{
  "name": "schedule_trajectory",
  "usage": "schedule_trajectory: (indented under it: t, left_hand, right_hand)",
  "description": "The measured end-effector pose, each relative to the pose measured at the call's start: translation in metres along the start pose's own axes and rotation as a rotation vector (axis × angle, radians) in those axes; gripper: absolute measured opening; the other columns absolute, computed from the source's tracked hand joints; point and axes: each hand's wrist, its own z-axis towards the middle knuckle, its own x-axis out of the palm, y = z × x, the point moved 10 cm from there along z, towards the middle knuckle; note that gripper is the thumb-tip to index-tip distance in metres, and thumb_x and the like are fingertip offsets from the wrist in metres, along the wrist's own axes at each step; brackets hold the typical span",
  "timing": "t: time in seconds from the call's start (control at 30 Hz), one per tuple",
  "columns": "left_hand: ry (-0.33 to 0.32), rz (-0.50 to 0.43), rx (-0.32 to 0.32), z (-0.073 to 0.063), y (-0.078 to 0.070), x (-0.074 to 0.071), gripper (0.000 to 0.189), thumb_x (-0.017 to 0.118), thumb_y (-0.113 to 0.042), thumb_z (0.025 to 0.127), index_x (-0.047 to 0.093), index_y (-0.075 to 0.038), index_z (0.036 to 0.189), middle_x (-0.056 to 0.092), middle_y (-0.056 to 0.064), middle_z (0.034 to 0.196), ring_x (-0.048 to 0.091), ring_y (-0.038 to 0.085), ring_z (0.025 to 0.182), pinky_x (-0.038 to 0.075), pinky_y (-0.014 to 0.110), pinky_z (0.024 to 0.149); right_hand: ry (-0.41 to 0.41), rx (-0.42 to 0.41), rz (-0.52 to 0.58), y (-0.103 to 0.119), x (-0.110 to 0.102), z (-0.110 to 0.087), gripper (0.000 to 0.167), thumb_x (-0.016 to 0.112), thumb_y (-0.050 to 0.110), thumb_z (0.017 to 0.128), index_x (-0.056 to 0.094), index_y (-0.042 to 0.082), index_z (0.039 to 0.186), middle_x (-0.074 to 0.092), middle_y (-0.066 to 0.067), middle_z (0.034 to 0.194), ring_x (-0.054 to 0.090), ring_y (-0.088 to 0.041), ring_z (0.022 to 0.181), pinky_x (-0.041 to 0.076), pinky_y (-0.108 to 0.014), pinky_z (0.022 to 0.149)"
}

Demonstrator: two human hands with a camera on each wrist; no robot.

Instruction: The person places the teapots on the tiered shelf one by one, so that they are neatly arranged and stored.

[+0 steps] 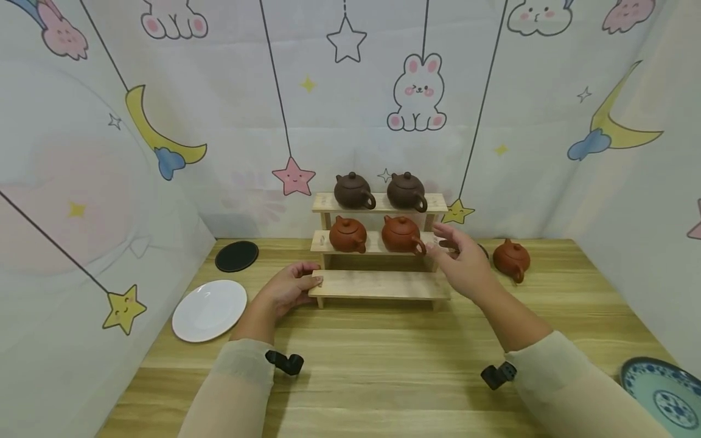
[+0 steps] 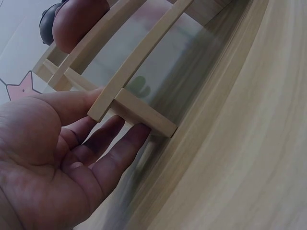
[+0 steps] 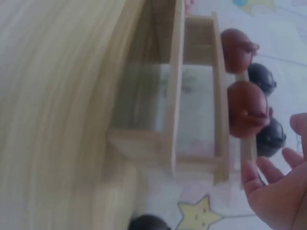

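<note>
A three-step wooden display stand [image 1: 378,285] stands at the back of the table. Two dark brown teapots, a left one [image 1: 352,191] and a right one [image 1: 405,191], sit on its top step. On the middle step are two reddish-brown teapots, one at left [image 1: 347,235] and one at right [image 1: 401,235]; the lowest step is bare. My left hand [image 1: 290,286] grips the stand's lower left end, thumb on the step and fingers against the leg [image 2: 144,112]. Beside the right reddish-brown teapot's handle, my right hand [image 1: 465,264] is raised with loosely extended fingers [image 3: 269,171], holding nothing.
Another reddish-brown teapot [image 1: 512,260] stands on the table right of the stand. At left lie a black round mat [image 1: 237,256] and a white plate [image 1: 210,311]. A blue-patterned plate [image 1: 652,389] is at the front right. Patterned cloth [image 1: 350,121] hangs around the table.
</note>
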Motion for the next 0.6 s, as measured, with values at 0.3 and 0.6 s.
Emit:
schedule_trajectory:
  t: [0.3, 0.6]
  left_hand:
    - [-0.014, 0.004, 0.000, 0.000, 0.000, -0.002, 0.045, 0.064, -0.013, 0.108, 0.051, -0.005, 0.150, 0.053, 0.013, 0.148, 0.068, 0.019, 0.113, 0.062, 0.041, 0.095]
    - [-0.013, 0.008, 0.002, -0.001, 0.000, -0.002, 0.046, 0.065, -0.013, 0.108, 0.051, -0.005, 0.151, 0.054, 0.012, 0.146, 0.068, 0.019, 0.112, 0.062, 0.040, 0.095]
  right_hand:
    - [-0.091, 0.037, -0.075, -0.048, -0.053, -0.028, 0.074, 0.055, 0.054, 0.109, 0.036, 0.012, 0.166, 0.049, -0.022, 0.160, 0.049, -0.044, 0.144, 0.046, -0.059, 0.114]
    - [-0.121, 0.170, -0.145, -0.108, -0.098, -0.035, 0.087, 0.057, 0.059, 0.106, 0.025, 0.007, 0.169, 0.037, -0.032, 0.167, 0.039, -0.057, 0.149, 0.043, -0.072, 0.110]
